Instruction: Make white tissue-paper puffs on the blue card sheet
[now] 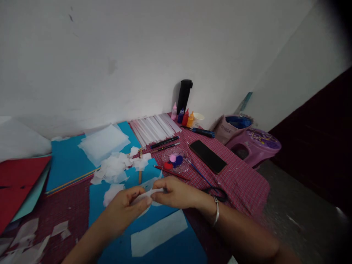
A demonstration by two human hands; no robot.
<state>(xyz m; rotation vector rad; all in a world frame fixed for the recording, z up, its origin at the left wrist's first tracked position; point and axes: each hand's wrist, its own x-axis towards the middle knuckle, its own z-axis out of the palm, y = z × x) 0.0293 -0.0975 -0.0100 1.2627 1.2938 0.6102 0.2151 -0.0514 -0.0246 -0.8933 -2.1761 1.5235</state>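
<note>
My left hand [128,206] and my right hand [174,192] meet over a blue sheet [110,240]. Both pinch a thin piece of white paper [143,198] between thumb and fingers. Part of that paper is hidden behind the fingers. Just beyond my left hand lies a heap of torn white paper pieces [114,168]. A flat wooden stick [140,176] rests near the heap. Closer to me, a white paper strip [159,233] lies flat on the blue sheet. Scissors with black handles [220,194] sit partly behind my right wrist.
Beyond my hands are a clear palette with paint [176,161], a red pencil [172,172], a paintbrush [199,172] and a phone [207,156]. Small paint bottles [185,118] and a black bottle [184,96] stand near the wall. A purple stool [253,146] is right of the table.
</note>
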